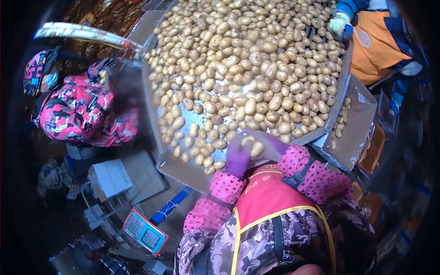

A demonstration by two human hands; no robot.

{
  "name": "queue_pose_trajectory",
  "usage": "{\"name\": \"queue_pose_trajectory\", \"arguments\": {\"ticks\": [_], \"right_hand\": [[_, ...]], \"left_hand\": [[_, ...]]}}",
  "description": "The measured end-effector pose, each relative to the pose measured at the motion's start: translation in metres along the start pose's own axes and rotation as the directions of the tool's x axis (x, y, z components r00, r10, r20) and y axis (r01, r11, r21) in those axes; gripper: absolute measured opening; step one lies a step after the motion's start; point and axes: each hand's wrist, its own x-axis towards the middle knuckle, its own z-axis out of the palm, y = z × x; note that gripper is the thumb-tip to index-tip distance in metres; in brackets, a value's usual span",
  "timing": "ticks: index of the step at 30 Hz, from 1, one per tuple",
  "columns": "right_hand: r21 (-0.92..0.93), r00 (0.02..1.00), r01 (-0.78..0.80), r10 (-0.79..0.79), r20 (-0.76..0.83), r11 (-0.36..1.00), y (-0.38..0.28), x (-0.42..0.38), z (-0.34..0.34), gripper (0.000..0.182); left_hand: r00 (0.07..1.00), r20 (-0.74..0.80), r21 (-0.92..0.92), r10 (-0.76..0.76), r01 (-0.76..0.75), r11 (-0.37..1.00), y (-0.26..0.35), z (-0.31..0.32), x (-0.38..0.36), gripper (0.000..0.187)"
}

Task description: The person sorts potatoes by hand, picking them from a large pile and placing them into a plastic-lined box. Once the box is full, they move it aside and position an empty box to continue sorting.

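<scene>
A large heap of potatoes covers the metal sorting table. At the table's near edge, my left hand in a purple glove is closed round a potato. Beside it, my right hand, also gloved, is smeared by motion, and its fingers cannot be made out. Pale potatoes show between the two hands, close to my red apron. Bare metal shows through the thinner layer of potatoes to the left of my hands.
A co-worker in pink camouflage holds potatoes at the left. Another in an orange apron reaches in at the upper right. A side tray holds small potatoes. A scale display and a white box are at lower left.
</scene>
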Motion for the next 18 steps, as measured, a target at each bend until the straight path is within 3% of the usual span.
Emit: {"name": "queue_pose_trajectory", "arguments": {"ticks": [1,3,4,5,6,7,8,10,13,15,17,18], "right_hand": [[-0.396,0.975,0.220,-0.205,0.080,0.891,0.004,0.005,0.003,0.055],[-0.188,0.991,0.115,-0.100,0.089,0.975,0.003,0.006,0.008,0.046],[0.121,0.976,-0.202,0.189,0.111,0.972,-0.005,0.002,0.005,0.044],[0.023,0.976,-0.203,0.200,0.092,0.979,0.004,-0.003,-0.005,0.045],[0.467,0.944,-0.310,0.325,0.050,0.828,-0.007,-0.013,0.000,0.047],[0.454,0.945,-0.327,0.300,0.132,0.829,0.004,-0.015,-0.023,0.052],[0.519,0.965,-0.228,0.261,0.009,0.824,-0.004,-0.024,-0.020,0.057],[0.584,0.973,-0.194,0.229,0.014,0.789,-0.012,-0.035,-0.032,0.063],[0.582,0.966,-0.207,0.258,-0.006,0.787,-0.001,-0.038,-0.046,0.063],[0.563,0.960,-0.221,0.280,-0.018,0.797,0.009,-0.036,-0.050,0.062],[0.535,0.937,-0.259,0.343,-0.062,0.804,0.012,-0.035,-0.048,0.059],[0.516,0.926,-0.264,0.364,-0.102,0.815,0.006,-0.036,-0.042,0.052]], "left_hand": [[1.000,-0.029,0.002,-0.005,0.005,1.000,-0.018,-0.002,-0.007,0.040],[0.956,0.013,0.245,0.294,-0.288,0.926,-0.057,-0.013,-0.021,0.038],[0.903,0.084,0.324,0.422,-0.425,0.845,-0.026,-0.022,-0.026,0.039],[0.875,0.076,0.459,0.477,-0.456,0.763,-0.043,-0.027,-0.031,0.047],[0.889,0.026,0.541,0.456,-0.397,0.742,-0.045,-0.029,-0.033,0.051],[0.900,-0.020,0.611,0.436,-0.335,0.718,-0.046,-0.030,-0.034,0.055],[0.902,-0.039,0.616,0.429,-0.317,0.722,-0.046,-0.030,-0.036,0.055],[0.870,0.263,0.741,0.418,-0.460,0.490,-0.047,-0.029,-0.033,0.059],[0.900,0.225,0.794,0.372,-0.391,0.465,-0.064,-0.049,0.005,0.064],[0.968,0.184,0.948,0.171,-0.220,0.228,-0.039,-0.076,0.049,0.060],[0.912,0.029,0.916,0.409,-0.188,0.355,-0.054,-0.106,0.077,0.055],[0.916,0.041,0.938,0.400,-0.173,0.300,-0.055,-0.120,0.086,0.054]]}}
